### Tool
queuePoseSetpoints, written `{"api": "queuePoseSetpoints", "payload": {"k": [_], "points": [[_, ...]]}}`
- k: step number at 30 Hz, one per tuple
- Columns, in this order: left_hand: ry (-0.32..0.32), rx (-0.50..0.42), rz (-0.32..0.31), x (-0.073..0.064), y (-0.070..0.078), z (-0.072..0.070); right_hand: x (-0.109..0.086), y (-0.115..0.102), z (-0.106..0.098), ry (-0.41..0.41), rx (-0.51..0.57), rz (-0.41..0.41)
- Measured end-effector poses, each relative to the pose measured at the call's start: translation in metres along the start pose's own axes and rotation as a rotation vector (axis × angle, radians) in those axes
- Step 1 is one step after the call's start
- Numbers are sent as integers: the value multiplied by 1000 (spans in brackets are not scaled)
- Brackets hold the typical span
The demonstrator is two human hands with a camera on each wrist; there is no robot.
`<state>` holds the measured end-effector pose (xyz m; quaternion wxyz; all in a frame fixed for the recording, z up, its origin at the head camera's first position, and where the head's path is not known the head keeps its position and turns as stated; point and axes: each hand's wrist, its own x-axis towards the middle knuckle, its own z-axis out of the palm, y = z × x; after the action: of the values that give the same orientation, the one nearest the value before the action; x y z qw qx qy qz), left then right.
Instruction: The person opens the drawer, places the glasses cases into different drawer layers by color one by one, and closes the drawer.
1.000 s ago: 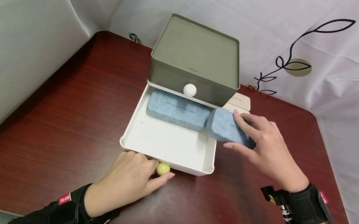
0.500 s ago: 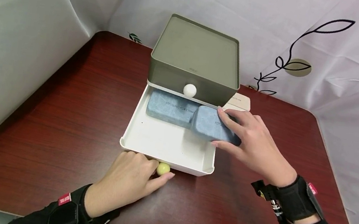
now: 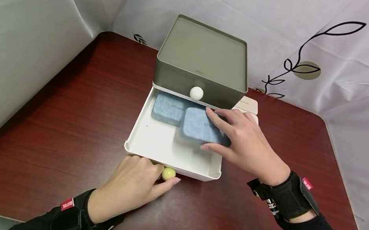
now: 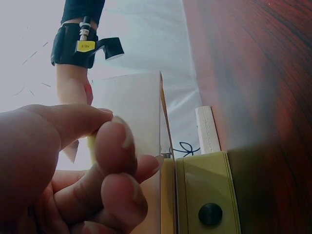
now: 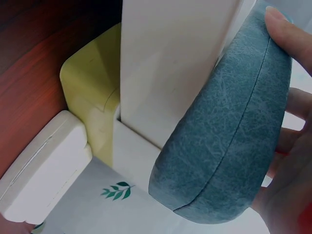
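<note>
My right hand [image 3: 250, 142] grips a blue glasses case [image 3: 198, 127], thumb on the near side and fingers on the far side. The seam along its edge shows in the right wrist view, where the case [image 5: 224, 126] fills the middle. It is above the pulled-out white drawer [image 3: 158, 147] and overlaps a second blue glasses case [image 3: 166, 114], which lies at the drawer's back. My left hand [image 3: 131, 182] is at the drawer's front, with thumb and forefinger around its yellow-green round knob [image 3: 169, 174]. In the left wrist view the left hand's curled fingers largely hide the knob.
The olive drawer box [image 3: 204, 54] stands over the open drawer, its upper drawer closed, with a white knob [image 3: 196, 93]. Pale cases [image 3: 247, 104] lie to its right, partly hidden by the right hand. Fabric [image 3: 272, 32] hangs behind the brown table [image 3: 60, 132].
My right hand has moved left with the blue glasses case, from the drawer's right edge to over its middle, covering more of the other case. The left hand has stayed at the knob.
</note>
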<state>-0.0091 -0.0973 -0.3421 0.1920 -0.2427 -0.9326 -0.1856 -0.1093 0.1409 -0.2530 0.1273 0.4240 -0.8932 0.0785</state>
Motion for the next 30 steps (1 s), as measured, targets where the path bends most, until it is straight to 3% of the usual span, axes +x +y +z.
{"api": "queuePoseSetpoints", "payload": {"k": [26,30], "points": [[2,21,0,0,1,0,32,-21,4,-104,11,-38],[-5,14,-10,0,1,-1,37,-26,6,-149,8,-32]]}}
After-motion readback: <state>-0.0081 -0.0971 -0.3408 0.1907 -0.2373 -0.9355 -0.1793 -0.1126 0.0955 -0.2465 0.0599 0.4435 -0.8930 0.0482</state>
